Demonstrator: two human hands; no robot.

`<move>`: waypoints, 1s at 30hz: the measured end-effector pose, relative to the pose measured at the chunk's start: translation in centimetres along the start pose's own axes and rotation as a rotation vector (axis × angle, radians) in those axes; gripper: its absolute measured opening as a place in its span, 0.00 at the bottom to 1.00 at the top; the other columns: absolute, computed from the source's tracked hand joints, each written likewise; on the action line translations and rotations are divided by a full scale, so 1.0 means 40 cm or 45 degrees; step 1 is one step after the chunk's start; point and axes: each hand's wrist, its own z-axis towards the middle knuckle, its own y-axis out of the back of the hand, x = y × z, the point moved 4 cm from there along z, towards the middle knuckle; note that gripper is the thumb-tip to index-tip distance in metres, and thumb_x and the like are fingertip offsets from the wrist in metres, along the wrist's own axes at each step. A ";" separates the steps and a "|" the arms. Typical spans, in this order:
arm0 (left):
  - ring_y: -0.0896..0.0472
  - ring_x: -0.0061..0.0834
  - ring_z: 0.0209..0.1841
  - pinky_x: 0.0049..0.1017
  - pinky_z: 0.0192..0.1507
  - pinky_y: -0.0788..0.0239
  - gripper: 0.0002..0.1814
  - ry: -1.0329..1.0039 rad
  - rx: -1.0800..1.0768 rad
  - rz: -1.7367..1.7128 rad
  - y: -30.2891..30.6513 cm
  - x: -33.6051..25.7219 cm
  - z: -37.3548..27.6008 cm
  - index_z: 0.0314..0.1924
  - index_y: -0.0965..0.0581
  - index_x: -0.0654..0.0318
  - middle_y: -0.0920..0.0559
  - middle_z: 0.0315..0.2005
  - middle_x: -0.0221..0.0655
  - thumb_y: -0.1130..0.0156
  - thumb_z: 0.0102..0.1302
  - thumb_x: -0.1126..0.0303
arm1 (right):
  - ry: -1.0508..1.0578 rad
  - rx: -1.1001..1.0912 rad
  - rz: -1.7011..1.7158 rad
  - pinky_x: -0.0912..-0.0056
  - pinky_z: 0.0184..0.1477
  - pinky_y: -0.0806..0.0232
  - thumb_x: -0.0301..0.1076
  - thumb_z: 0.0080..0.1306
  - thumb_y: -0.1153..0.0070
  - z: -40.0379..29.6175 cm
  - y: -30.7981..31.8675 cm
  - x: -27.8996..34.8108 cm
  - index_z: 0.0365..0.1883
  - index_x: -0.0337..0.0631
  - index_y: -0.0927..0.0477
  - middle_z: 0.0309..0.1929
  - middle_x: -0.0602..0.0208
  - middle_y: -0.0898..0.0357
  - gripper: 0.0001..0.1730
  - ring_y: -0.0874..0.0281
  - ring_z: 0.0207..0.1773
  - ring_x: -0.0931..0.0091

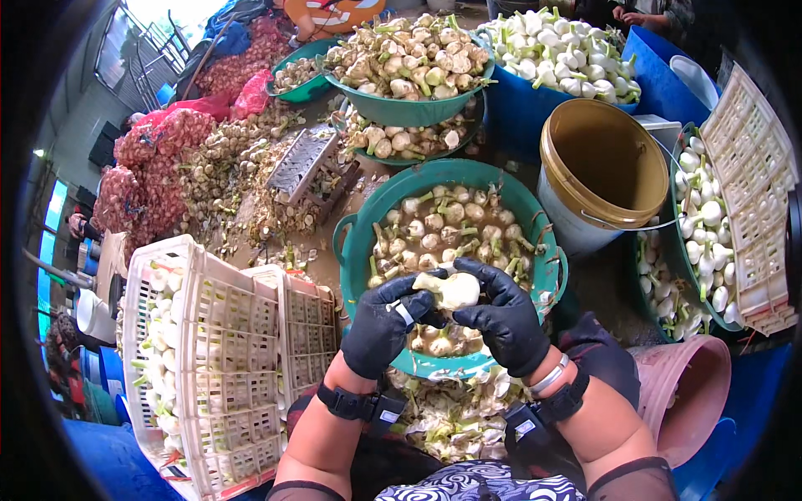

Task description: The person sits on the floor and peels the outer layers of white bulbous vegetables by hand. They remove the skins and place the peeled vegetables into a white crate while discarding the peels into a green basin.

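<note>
Both of my hands wear black gloves and meet over a round green plastic tub (369, 219) of brownish water with many garlic bulbs (454, 213) in it. A white garlic bulb (460, 291) with a short stem is between them. My left hand (391, 319) grips its stem side, with a white band around one finger. My right hand (501, 319) has its fingers on the round side of the bulb. Whether a tool is in either hand cannot be told. Below the tub, between my legs, lies a heap of garlic peelings (457, 413).
Plastic crates (232, 363) of peeled garlic stand at left. An empty bucket (601, 169) and a pink bucket (683, 394) are at right. Heaped green basins (407, 109) and a blue tub (514, 113) stand ahead. Red net sacks (144, 175) lie far left. Another person's hands (633, 17) show top right.
</note>
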 end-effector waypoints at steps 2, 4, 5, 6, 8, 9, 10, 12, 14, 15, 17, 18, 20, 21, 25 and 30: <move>0.21 0.20 0.34 0.21 0.37 0.29 0.18 0.043 -0.031 -0.070 0.015 0.031 0.001 0.53 0.25 0.71 0.18 0.36 0.32 0.44 0.67 0.68 | -0.050 -0.003 0.136 0.69 0.56 0.32 0.22 0.58 0.42 0.000 -0.007 -0.010 0.62 0.34 0.36 0.57 0.59 0.28 0.32 0.27 0.55 0.71; 0.20 0.23 0.33 0.23 0.37 0.28 0.16 0.068 -0.027 -0.024 0.015 0.032 0.002 0.50 0.24 0.71 0.18 0.36 0.34 0.43 0.65 0.71 | -0.146 0.018 0.274 0.69 0.54 0.31 0.26 0.61 0.43 0.001 0.001 -0.027 0.62 0.34 0.35 0.56 0.60 0.27 0.30 0.26 0.54 0.71; 0.20 0.24 0.33 0.24 0.37 0.28 0.15 0.081 -0.026 -0.001 0.013 0.031 0.002 0.49 0.23 0.72 0.18 0.36 0.35 0.42 0.64 0.72 | -0.195 0.027 0.344 0.69 0.53 0.31 0.29 0.63 0.44 0.002 0.006 -0.036 0.61 0.34 0.35 0.56 0.60 0.27 0.28 0.26 0.53 0.71; 0.19 0.25 0.34 0.25 0.37 0.28 0.14 0.054 -0.037 0.103 0.013 0.024 0.000 0.48 0.23 0.71 0.18 0.36 0.35 0.42 0.62 0.74 | -0.182 0.074 0.313 0.71 0.47 0.30 0.39 0.68 0.50 0.003 0.004 -0.040 0.61 0.35 0.35 0.54 0.60 0.27 0.26 0.25 0.50 0.72; 0.19 0.26 0.35 0.26 0.37 0.28 0.13 0.001 -0.058 0.309 0.010 0.015 -0.002 0.46 0.22 0.70 0.18 0.36 0.34 0.41 0.60 0.77 | -0.284 -0.021 0.431 0.73 0.41 0.30 0.45 0.70 0.55 0.005 0.004 -0.049 0.59 0.36 0.33 0.50 0.61 0.25 0.25 0.24 0.46 0.73; 0.19 0.27 0.35 0.27 0.37 0.28 0.13 -0.240 -0.063 0.616 0.012 0.003 -0.001 0.46 0.22 0.69 0.18 0.36 0.34 0.42 0.60 0.79 | -0.339 -0.065 0.494 0.74 0.38 0.30 0.47 0.71 0.58 0.005 -0.002 -0.054 0.57 0.37 0.31 0.48 0.61 0.24 0.25 0.24 0.44 0.73; 0.20 0.27 0.35 0.27 0.36 0.28 0.13 -0.483 -0.064 0.921 0.015 0.004 0.003 0.46 0.22 0.67 0.17 0.35 0.34 0.42 0.60 0.80 | -0.461 0.047 0.565 0.75 0.33 0.32 0.52 0.72 0.63 0.007 0.018 -0.068 0.51 0.39 0.27 0.41 0.63 0.21 0.26 0.23 0.38 0.74; 0.20 0.29 0.40 0.29 0.40 0.28 0.16 -0.731 -0.108 1.268 0.027 0.020 0.004 0.48 0.22 0.65 0.18 0.38 0.37 0.41 0.58 0.81 | -0.468 0.248 0.856 0.73 0.32 0.30 0.52 0.72 0.63 0.018 0.012 -0.056 0.48 0.40 0.26 0.38 0.64 0.21 0.25 0.22 0.35 0.74; 0.20 0.28 0.41 0.29 0.42 0.27 0.16 -0.581 -0.139 0.879 0.032 0.042 -0.004 0.49 0.22 0.65 0.18 0.39 0.36 0.41 0.60 0.79 | -0.430 0.198 0.826 0.72 0.35 0.28 0.51 0.72 0.62 0.025 0.006 -0.046 0.52 0.39 0.27 0.42 0.63 0.21 0.25 0.22 0.39 0.73; 0.20 0.28 0.42 0.29 0.43 0.27 0.15 -0.513 -0.144 0.682 0.030 0.045 0.000 0.50 0.22 0.66 0.18 0.39 0.36 0.41 0.61 0.79 | -0.394 0.024 0.669 0.72 0.37 0.28 0.50 0.72 0.62 0.027 0.005 -0.038 0.53 0.39 0.28 0.44 0.61 0.22 0.25 0.22 0.41 0.73; 0.22 0.26 0.48 0.28 0.50 0.29 0.20 -0.203 -0.052 0.215 0.020 0.044 0.000 0.57 0.28 0.68 0.20 0.46 0.36 0.42 0.64 0.75 | -0.272 -0.103 0.429 0.71 0.40 0.28 0.49 0.72 0.61 0.034 0.009 -0.026 0.56 0.38 0.30 0.49 0.60 0.23 0.25 0.22 0.45 0.72; 0.22 0.26 0.49 0.28 0.52 0.30 0.21 -0.056 -0.033 -0.137 0.010 0.049 -0.003 0.57 0.29 0.69 0.21 0.48 0.37 0.42 0.64 0.75 | -0.188 -0.055 0.340 0.71 0.42 0.28 0.48 0.72 0.60 0.034 0.007 -0.019 0.58 0.37 0.32 0.51 0.59 0.24 0.25 0.23 0.47 0.72; 0.25 0.23 0.52 0.26 0.56 0.34 0.25 0.094 0.054 -0.513 -0.002 0.054 0.000 0.62 0.34 0.71 0.24 0.53 0.38 0.44 0.66 0.73 | -0.132 0.035 0.240 0.70 0.46 0.29 0.42 0.71 0.57 0.026 0.006 0.001 0.61 0.35 0.35 0.55 0.58 0.27 0.25 0.25 0.51 0.71; 0.24 0.24 0.52 0.27 0.55 0.32 0.26 0.058 0.071 -0.453 -0.002 0.051 0.001 0.62 0.35 0.71 0.24 0.53 0.37 0.43 0.65 0.74 | -0.124 0.031 0.151 0.70 0.46 0.29 0.40 0.71 0.56 0.021 0.005 0.006 0.61 0.35 0.35 0.54 0.58 0.27 0.25 0.25 0.51 0.71; 0.22 0.24 0.46 0.25 0.49 0.29 0.24 0.035 0.041 -0.260 -0.008 0.046 -0.002 0.59 0.31 0.68 0.22 0.48 0.35 0.40 0.62 0.77 | -0.066 0.002 -0.006 0.72 0.45 0.29 0.35 0.69 0.53 0.007 -0.019 0.019 0.63 0.37 0.37 0.52 0.60 0.26 0.25 0.25 0.48 0.73; 0.21 0.21 0.35 0.25 0.39 0.28 0.14 0.154 -0.056 0.013 0.016 0.046 -0.017 0.45 0.22 0.67 0.18 0.36 0.29 0.35 0.58 0.77 | -0.216 0.037 0.123 0.76 0.40 0.29 0.40 0.71 0.54 0.005 -0.023 0.006 0.61 0.39 0.34 0.51 0.64 0.25 0.24 0.24 0.45 0.75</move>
